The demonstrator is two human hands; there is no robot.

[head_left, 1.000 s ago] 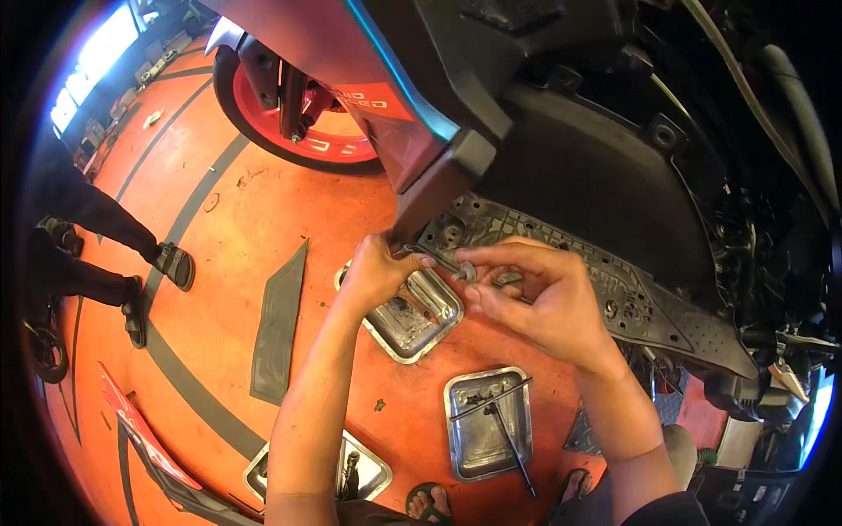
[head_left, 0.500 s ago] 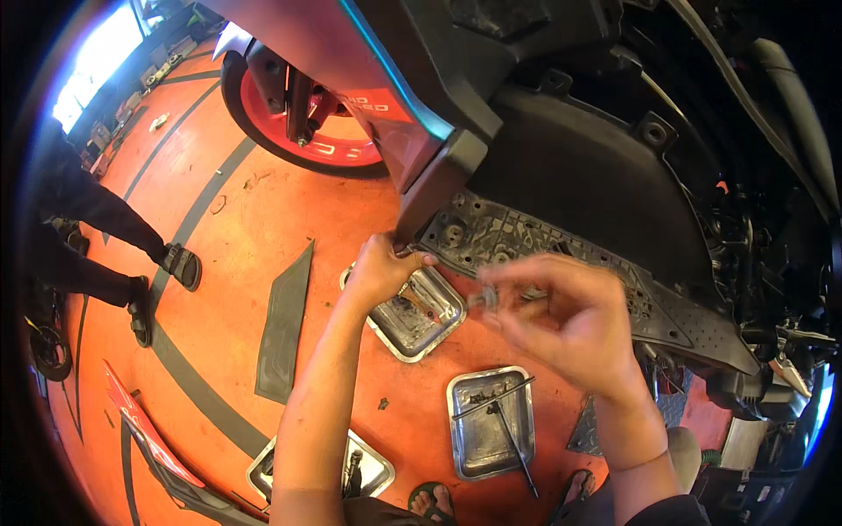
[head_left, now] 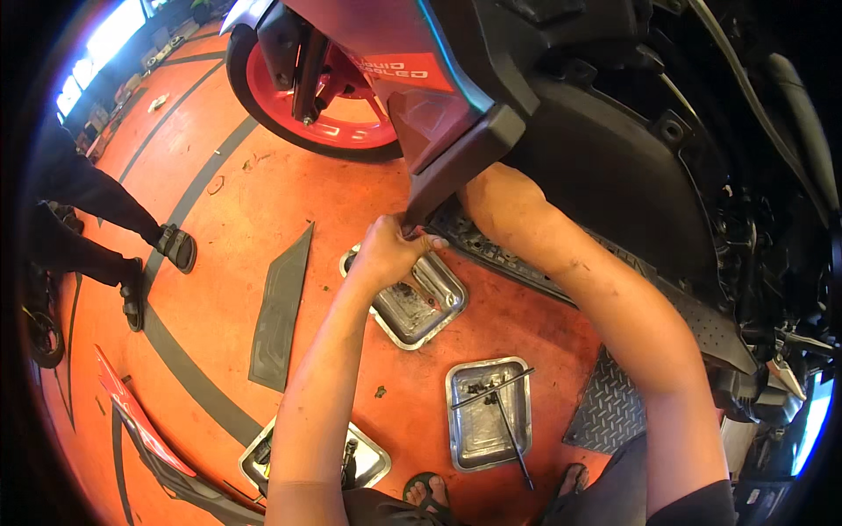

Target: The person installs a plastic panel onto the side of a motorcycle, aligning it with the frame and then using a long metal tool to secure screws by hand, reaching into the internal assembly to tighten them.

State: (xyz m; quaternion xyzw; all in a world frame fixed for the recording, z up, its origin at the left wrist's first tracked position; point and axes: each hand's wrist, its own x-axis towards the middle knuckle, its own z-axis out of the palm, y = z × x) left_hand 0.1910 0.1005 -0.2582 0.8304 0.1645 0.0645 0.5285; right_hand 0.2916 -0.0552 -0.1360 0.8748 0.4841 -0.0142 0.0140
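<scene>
The lower tip of a scooter's side fairing panel (head_left: 460,167), dark with a red upper part, is pinched in my left hand (head_left: 390,252), its thumb pointing right. My right hand (head_left: 502,200) reaches in behind that panel, above the black footboard (head_left: 478,241). Its fingers are out of sight behind the panel, so I cannot tell what they hold. Just beneath my left hand lies a metal tray (head_left: 421,337) with a tool and small parts in it.
A second metal tray (head_left: 456,430) holds screws and a long thin tool. Another tray (head_left: 373,465) sits partly behind my left forearm. A dark mat piece (head_left: 282,316) and a red-black panel (head_left: 145,430) lie leftward. A person's legs (head_left: 114,215) stand far left, near the red wheel (head_left: 320,96).
My right hand has gone from above the footboard, with a small grey part at its fingertips, up and left behind the fairing. My left hand keeps its hold; the view has shifted slightly.
</scene>
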